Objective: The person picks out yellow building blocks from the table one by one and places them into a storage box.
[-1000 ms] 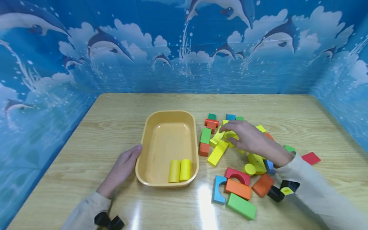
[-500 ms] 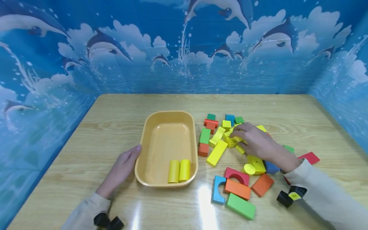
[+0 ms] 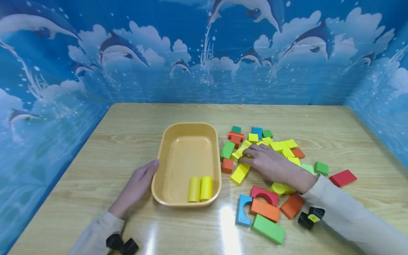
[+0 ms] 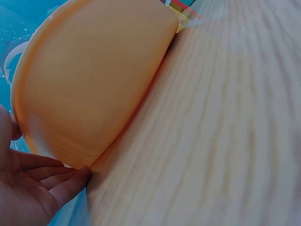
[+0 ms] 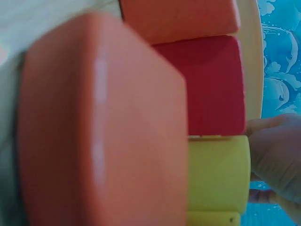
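Observation:
My left hand (image 3: 137, 186) holds the near-left side of a yellow-orange plastic tub (image 3: 164, 141), with the thumb at the rim. In the left wrist view its fingers (image 4: 70, 186) reach the bottom edge of the tub wall. Two yellow cylinders (image 3: 206, 188) lie side by side in the tub's near right corner. To the right, my right hand (image 3: 271, 163) is low over a heap of yellow blocks. Its fingertips reach a long yellow block (image 3: 239, 174) and partly cover the yellow pieces beside it. The right wrist view shows that hand behind large blocks, its fingertips mostly hidden.
Green (image 3: 227, 150) and red (image 3: 227, 165) blocks line the tub's right side. Nearer stand a blue arch (image 3: 243, 210), a red arch (image 3: 264, 194), orange blocks (image 3: 264, 209) and a long green block (image 3: 268, 228). A dolphin-print curtain (image 3: 204, 85) borders the wooden table.
My right hand has moved left across the yellow heap toward the long yellow block. The green block by the tub has turned slightly. My left hand has stayed at the tub.

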`<state>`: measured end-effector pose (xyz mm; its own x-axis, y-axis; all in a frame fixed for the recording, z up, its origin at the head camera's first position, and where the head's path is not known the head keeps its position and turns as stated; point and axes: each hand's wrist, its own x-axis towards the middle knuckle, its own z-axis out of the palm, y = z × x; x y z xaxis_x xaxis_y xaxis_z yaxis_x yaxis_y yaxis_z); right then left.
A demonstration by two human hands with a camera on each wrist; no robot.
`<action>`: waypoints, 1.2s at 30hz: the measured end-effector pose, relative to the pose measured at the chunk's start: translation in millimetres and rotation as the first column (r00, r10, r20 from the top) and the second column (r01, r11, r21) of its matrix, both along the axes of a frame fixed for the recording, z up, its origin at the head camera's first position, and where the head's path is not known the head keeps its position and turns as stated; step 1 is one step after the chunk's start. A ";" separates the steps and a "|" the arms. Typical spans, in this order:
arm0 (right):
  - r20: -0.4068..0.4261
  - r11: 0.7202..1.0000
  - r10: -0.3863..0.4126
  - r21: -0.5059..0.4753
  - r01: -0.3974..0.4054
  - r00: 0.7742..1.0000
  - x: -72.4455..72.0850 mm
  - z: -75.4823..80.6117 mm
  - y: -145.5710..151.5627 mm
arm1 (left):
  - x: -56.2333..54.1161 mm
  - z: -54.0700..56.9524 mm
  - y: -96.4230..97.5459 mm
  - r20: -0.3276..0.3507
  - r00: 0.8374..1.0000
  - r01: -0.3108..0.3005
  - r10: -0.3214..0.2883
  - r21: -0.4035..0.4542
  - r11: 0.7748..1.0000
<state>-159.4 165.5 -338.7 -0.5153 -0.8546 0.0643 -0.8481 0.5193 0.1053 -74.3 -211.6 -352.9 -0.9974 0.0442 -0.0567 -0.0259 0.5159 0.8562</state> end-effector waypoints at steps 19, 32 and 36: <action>0.093 0.990 -0.030 -0.134 0.042 0.995 0.1 22.6 10.2 | -2.9 1.0 -1.0 0.001 1.000 0.007 -0.007 -0.020 1.000; 0.146 0.982 -0.007 -0.187 0.034 0.989 4.2 56.8 -81.7 | -1.7 -0.6 -1.6 -0.011 1.000 0.006 -0.006 -0.014 1.000; 0.186 0.996 -0.061 -0.060 0.073 0.981 5.8 53.1 -112.4 | -1.4 0.1 -1.1 -0.017 1.000 0.008 -0.009 -0.015 1.000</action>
